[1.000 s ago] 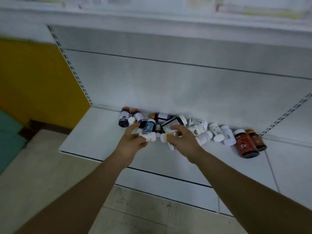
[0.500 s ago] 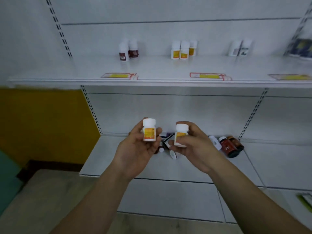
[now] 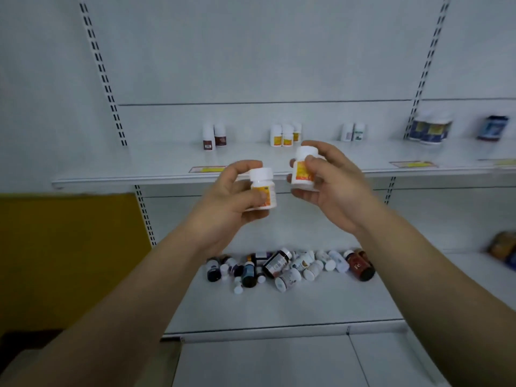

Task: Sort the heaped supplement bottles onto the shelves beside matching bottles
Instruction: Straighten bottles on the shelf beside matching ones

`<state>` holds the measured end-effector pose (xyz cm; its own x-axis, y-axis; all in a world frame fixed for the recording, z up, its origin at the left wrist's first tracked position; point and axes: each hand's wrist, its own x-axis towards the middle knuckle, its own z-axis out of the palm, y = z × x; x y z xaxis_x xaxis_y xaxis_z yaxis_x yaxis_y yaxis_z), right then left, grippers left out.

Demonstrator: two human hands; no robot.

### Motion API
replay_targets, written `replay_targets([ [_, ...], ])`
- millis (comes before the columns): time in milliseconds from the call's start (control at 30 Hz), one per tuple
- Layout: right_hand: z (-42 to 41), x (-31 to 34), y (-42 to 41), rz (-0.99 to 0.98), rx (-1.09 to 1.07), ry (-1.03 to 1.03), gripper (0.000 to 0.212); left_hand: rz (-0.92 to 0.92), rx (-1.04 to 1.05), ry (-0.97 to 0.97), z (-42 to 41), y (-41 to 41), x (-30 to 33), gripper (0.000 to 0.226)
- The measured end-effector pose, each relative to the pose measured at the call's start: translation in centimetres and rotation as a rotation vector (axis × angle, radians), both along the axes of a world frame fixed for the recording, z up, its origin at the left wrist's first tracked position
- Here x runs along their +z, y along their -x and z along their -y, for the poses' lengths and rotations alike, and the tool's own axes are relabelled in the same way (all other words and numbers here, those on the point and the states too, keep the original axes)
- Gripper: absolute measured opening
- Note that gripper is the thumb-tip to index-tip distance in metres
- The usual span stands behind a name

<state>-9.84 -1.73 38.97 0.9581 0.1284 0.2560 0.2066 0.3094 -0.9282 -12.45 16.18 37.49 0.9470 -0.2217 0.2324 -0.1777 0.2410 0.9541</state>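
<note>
Head view: single wide-angle camera, worn on the person's head, facing a white metal shelving unit.
It looks forward and slightly down, level with the upper white shelf (image 3: 167,174), whose top shows, and down onto the lower white shelf (image 3: 279,308). Both forearms enter from the bottom corners and fill the near foreground; the shelves stand just beyond the raised hands. Straight uprights bow toward the edges. No second view shares the scene.
</note>
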Motion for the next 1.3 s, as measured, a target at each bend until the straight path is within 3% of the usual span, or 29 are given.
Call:
replay_targets([
  [200, 2.8, 2.8, -6.0, 0.085, -0.199, 0.289, 0.028, 0.256, 0.218, -0.507, 2.0, -5.1, 4.3, 0.045],
  [433, 6.7, 3.8, -17.0, 0.061, -0.232, 0.713, 0.037, 0.208, 0.314, -0.901, 4.9, -15.5, 4.1, 0.042],
  [733, 7.6, 2.6, -29.0, 0.165, -0.181, 1.087, 0.048, 0.154, 0.458, -1.083, 6.8, -25.1, 3.4, 0.047],
  [1300, 6.6, 1.8, -33.2, 0.25, -0.208, 1.226, 0.045, 0.16, 0.518, -1.201, 6.6, -30.1, 3.0, 0.048],
])
